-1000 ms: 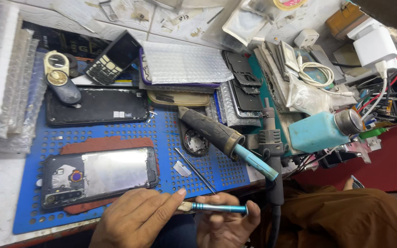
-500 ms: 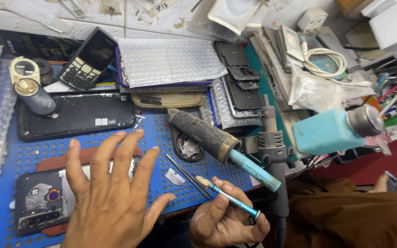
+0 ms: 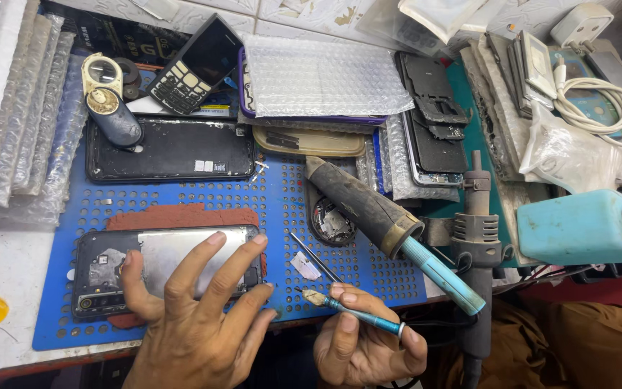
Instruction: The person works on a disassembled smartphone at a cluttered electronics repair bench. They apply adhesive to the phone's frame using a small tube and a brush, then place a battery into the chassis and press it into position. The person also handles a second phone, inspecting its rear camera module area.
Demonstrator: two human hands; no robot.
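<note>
An opened smartphone [image 3: 109, 266] with its back cover off lies on a reddish pad on the blue perforated mat [image 3: 268, 209]. My left hand [image 3: 196, 317] rests flat on it, fingers spread over its lower right part. My right hand [image 3: 365, 346] sits at the mat's front edge and grips a slim teal screwdriver [image 3: 358, 313], tip pointing left toward the phone. Thin metal tweezers [image 3: 314, 256] lie on the mat just above my right hand.
A black and teal hot-air handle [image 3: 390, 227] lies diagonally on the mat. Another black phone [image 3: 170, 158], a keypad phone [image 3: 192, 65], bubble wrap [image 3: 322, 75], phone frames [image 3: 433, 122], a teal bottle [image 3: 584, 227] and a soldering stand [image 3: 476, 238] crowd the bench.
My left hand has lowered onto the opened phone with fingers spread. My right hand has turned the screwdriver so its tip points left toward the phone.
</note>
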